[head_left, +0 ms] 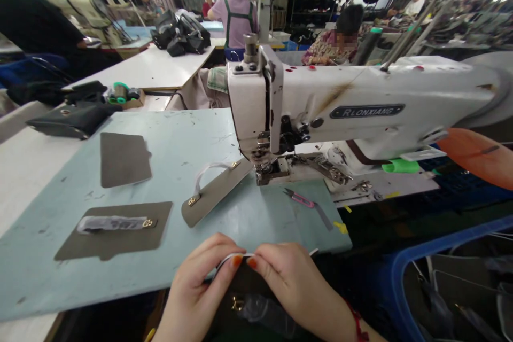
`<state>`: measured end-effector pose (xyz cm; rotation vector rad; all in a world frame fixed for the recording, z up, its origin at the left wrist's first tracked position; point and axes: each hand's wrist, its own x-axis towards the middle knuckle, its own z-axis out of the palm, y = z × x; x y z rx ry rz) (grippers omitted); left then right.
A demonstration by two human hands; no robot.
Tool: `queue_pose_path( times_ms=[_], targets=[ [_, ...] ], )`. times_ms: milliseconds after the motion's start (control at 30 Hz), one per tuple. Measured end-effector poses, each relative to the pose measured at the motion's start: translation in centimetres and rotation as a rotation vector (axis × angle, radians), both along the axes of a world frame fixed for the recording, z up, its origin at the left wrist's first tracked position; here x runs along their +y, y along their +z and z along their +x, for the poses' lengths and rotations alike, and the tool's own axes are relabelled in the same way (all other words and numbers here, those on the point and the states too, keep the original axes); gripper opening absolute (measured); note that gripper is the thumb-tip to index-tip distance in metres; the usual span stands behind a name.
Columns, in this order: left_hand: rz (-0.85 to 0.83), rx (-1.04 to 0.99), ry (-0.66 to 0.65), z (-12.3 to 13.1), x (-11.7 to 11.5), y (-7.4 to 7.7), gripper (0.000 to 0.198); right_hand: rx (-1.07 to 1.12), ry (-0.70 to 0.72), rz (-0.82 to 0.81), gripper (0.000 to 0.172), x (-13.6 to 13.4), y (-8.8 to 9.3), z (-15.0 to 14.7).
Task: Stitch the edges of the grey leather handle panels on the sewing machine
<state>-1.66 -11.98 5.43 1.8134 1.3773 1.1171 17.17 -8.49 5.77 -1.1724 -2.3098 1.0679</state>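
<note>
My left hand [202, 278] and my right hand [290, 280] pinch the pale upper edge of a dark bag panel [250, 279], thumbs side by side. Below the thumbs, the panel carries a plastic-wrapped handle [266, 312] with a gold-coloured fitting. The panel's lower part is in shadow. Beyond my hands, a grey-brown panel with a wrapped handle [224, 192] reaches to the needle area of the white sewing machine [256, 112]. Two more pieces lie to the left: a plain panel [124, 160] and a panel with a wrapped handle [160, 224].
Pink-handled thread snips [300, 199] lie on the pale blue work surface [168, 139], right of my hands. At the lower right stands a blue crate [398, 272] holding more panels. A black bag [76, 117] and thread spools [120, 92] sit at the left. Several people work behind.
</note>
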Motion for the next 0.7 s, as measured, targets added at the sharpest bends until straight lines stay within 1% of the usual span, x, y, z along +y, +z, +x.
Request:
queue_pose_path(
  times_ms=[100,167,267,300,400,467,533,600,700],
  targets=[
    [0.046,0.068,0.045,0.0,0.0,-0.4,0.016,0.023,0.008,-0.065,0.048,0.3,0.5,-0.1],
    [0.046,0.108,0.06,-0.1,0.0,-0.6,0.018,0.035,0.027,-0.058,0.044,0.4,0.8,-0.4],
    [0.036,0.134,0.085,-0.4,0.0,-0.8,0.022,-0.031,0.044,0.042,0.031,0.6,0.8,-1.1],
    [0.039,0.135,0.097,-0.5,-0.1,-0.9,0.022,-0.069,0.05,0.088,0.031,0.7,0.7,-1.4],
    [0.028,0.137,0.156,-1.1,-0.2,-1.0,0.02,-0.141,0.091,0.201,0.037,1.1,0.0,-1.6],
    [0.005,0.127,0.224,-1.6,-0.4,-1.1,0.02,-0.161,0.115,0.224,0.038,1.3,-0.6,-1.0],
    [-0.03,0.101,0.284,-2.3,-0.4,-1.3,0.019,-0.187,0.114,0.208,0.035,1.5,-1.3,0.3],
    [-0.068,0.061,0.324,-2.9,-0.4,-1.5,0.018,-0.198,0.09,0.17,0.035,1.6,-2.0,1.8],
    [-0.147,-0.02,0.395,-3.6,0.0,-1.7,0.023,-0.157,0.033,0.082,0.041,1.6,-3.1,3.9]
  ],
)
